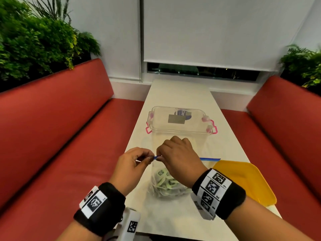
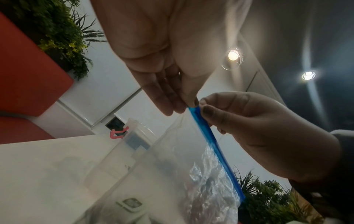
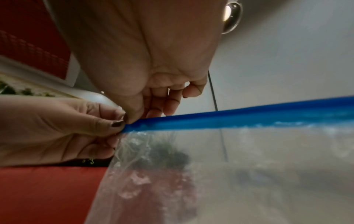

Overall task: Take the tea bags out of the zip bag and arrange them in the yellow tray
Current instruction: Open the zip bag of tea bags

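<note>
A clear zip bag (image 1: 169, 173) with a blue zip strip (image 1: 209, 159) hangs upright over the white table (image 1: 177, 96). Several green-and-white tea bags (image 1: 165, 182) lie heaped in its bottom. Both hands pinch the strip's left end. My left hand (image 1: 150, 158) holds the corner between thumb and fingers. My right hand (image 1: 159, 158) pinches just beside it. In the right wrist view the zip strip (image 3: 239, 118) runs as one band to the right. The left wrist view shows the zip strip (image 2: 214, 145) slanting down. The yellow tray (image 1: 243, 180) lies at the right, with nothing visible in it.
A clear lidded plastic box (image 1: 180, 119) with pink latches stands just behind the bag. Red bench seats (image 1: 60, 136) flank the narrow table on both sides. Green plants (image 1: 34, 40) sit behind the seat backs. A white window blind (image 1: 208, 32) hangs at the far end.
</note>
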